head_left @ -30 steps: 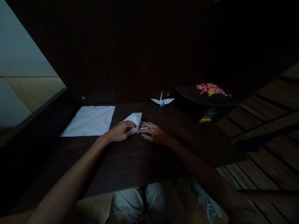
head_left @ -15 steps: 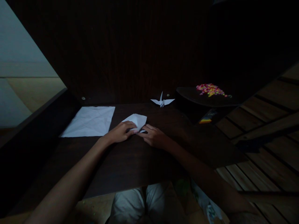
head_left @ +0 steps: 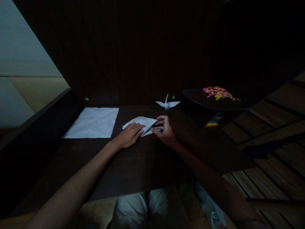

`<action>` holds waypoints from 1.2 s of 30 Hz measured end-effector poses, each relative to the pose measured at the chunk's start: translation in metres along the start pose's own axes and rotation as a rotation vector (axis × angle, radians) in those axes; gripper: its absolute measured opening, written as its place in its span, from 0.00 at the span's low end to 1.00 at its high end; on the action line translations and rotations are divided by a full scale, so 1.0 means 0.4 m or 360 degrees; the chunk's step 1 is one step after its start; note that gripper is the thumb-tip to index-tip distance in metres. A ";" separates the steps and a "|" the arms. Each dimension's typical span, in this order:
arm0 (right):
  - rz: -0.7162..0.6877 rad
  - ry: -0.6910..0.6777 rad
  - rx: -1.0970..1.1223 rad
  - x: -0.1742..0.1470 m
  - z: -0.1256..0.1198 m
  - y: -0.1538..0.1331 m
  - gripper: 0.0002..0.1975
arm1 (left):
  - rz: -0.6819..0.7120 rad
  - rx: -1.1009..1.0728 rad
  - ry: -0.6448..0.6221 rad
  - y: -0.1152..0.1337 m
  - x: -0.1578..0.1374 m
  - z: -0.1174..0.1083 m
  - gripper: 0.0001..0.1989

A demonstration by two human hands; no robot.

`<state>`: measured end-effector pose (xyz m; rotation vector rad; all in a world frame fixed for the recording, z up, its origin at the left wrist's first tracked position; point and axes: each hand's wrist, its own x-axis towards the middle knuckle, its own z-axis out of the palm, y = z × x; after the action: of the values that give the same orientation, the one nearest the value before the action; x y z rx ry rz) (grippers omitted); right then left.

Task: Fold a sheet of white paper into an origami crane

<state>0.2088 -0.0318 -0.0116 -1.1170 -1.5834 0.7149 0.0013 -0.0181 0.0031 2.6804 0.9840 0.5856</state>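
Observation:
A partly folded sheet of white paper point(head_left: 140, 120) lies on the dark tabletop between my hands. My left hand point(head_left: 130, 133) holds its near left side down, fingers together and thumb close to a fold. At the right end, my right hand point(head_left: 165, 129) takes the paper's corner between thumb and fingers, with a raised flap beside it. Behind them stands a finished white paper crane point(head_left: 167, 104), wings spread, touched by neither hand. To the left, a flat white sheet point(head_left: 95, 122) with crease lines rests on the table.
A dark panel point(head_left: 133, 57) rises behind the tabletop point(head_left: 128, 171). On the right, a small rounded shelf point(head_left: 193, 95) carries a heap of colourful small pieces point(head_left: 218, 92). A low dark side board point(head_left: 35, 124) borders the left. Wooden slats point(head_left: 264, 178) show at lower right.
My right hand has moved right and slightly up, drawing out the paper's right corner. The folded paper looks wider and flatter. My left hand has shifted slightly right.

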 end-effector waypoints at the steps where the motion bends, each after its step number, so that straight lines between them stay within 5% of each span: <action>1: -0.0041 -0.0021 -0.0039 0.000 -0.002 -0.003 0.28 | -0.0007 0.0002 0.0012 0.002 0.001 0.002 0.19; 5: -0.0297 -0.0334 -0.0420 0.006 -0.021 -0.024 0.15 | -0.0005 0.0056 0.0049 0.010 0.007 0.006 0.19; 8: -0.0423 -0.0344 -0.0637 0.014 -0.039 -0.030 0.06 | -0.0013 0.0149 0.0063 0.018 0.010 0.007 0.18; 22: -0.0321 -0.0343 -0.0806 0.017 -0.032 0.001 0.03 | 0.0025 0.0400 0.0277 0.018 0.022 0.030 0.14; 32: -0.0128 -0.0276 -0.0874 0.002 -0.007 0.009 0.15 | 0.0107 0.0427 0.0341 0.012 0.022 0.041 0.11; 36: -0.0241 -0.0273 -0.1006 0.011 -0.004 0.011 0.07 | 0.0031 0.0281 0.0343 0.008 0.020 0.050 0.11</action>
<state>0.2114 -0.0260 -0.0133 -1.3847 -2.0939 0.2052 0.0177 -0.0167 -0.0114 2.8280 1.1138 0.8437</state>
